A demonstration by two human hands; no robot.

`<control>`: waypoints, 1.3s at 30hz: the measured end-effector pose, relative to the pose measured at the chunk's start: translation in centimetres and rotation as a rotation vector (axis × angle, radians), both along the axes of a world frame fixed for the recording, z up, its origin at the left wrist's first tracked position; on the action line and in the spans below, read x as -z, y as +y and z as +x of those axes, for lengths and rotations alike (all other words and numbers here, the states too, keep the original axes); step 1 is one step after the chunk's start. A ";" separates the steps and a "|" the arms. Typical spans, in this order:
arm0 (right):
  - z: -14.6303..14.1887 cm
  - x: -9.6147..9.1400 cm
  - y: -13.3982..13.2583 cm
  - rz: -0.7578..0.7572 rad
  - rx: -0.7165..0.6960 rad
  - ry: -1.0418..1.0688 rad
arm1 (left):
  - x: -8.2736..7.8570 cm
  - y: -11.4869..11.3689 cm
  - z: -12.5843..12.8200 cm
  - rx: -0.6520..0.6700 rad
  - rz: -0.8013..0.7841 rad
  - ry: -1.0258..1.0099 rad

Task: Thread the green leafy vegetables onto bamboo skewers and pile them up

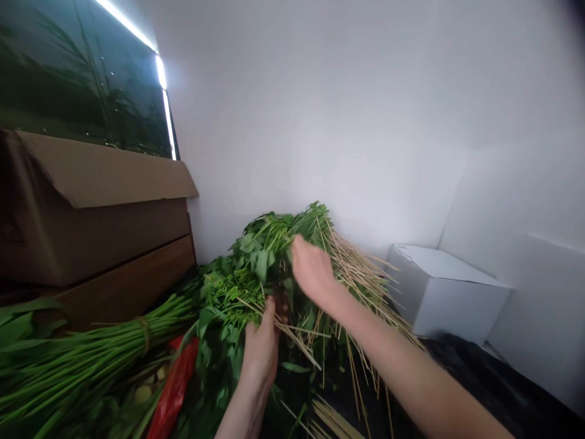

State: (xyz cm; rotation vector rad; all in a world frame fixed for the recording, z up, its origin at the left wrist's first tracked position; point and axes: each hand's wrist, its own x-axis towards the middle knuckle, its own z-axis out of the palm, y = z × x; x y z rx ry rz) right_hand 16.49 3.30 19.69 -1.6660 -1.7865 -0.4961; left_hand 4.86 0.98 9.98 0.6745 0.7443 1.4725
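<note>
Just left of the pile's middle, my left hand (pixel 261 347) is closed, thumb up, on a few thin dry straws (pixel 299 344); they stick out on both sides of it. Higher up, my right hand (pixel 313 268) is closed with its knuckles upward on a bunch of leafy greens (pixel 269 241), whose leaves hang to its left. Its fingertips are hidden. Around both hands spreads a heap of leafy greens (pixel 219 305). A fan of long dry straws (pixel 361 262) lies over the heap's right side.
At left lies a tied bundle of green stems (pixel 105 360) beside a red plastic bag (pixel 176 387). Behind it, an open cardboard box (pixel 114 231) stands on wood. A white box (pixel 461 299) and black plastic sheet (pixel 484 372) are at right, with a white wall (pixel 320 122) behind.
</note>
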 end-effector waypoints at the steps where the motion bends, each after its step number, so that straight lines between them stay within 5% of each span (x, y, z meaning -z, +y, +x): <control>1: -1.4 1.4 -0.6 -0.052 -0.042 -0.024 | -0.2 0.1 0.1 -0.005 0.012 -0.024; 4: -4.4 5.2 -2.7 -0.206 -0.157 -0.088 | 0.0 0.5 -0.3 -0.005 -0.017 -0.083; 7: -4.9 7.0 -4.2 -0.324 -0.263 -0.142 | 1.3 1.0 -1.1 0.042 -0.098 -0.094; 12: -1.2 4.9 -3.1 -0.422 -0.415 -0.159 | 2.7 1.8 -2.1 0.048 -0.112 -0.140; 17: 5.1 0.8 2.9 -0.243 0.044 0.016 | 2.7 1.8 -2.5 0.039 -0.155 -0.160; 22: 9.1 0.1 7.4 -0.144 0.423 0.104 | 3.9 1.3 -2.6 0.115 -0.143 -0.110; 33: 11.6 -0.5 10.2 -0.172 0.442 0.113 | 2.7 -0.1 -2.8 0.153 -0.137 -0.012; 39: 9.1 0.7 10.1 -0.135 0.422 0.133 | 2.6 -0.2 -2.5 0.151 -0.142 -0.022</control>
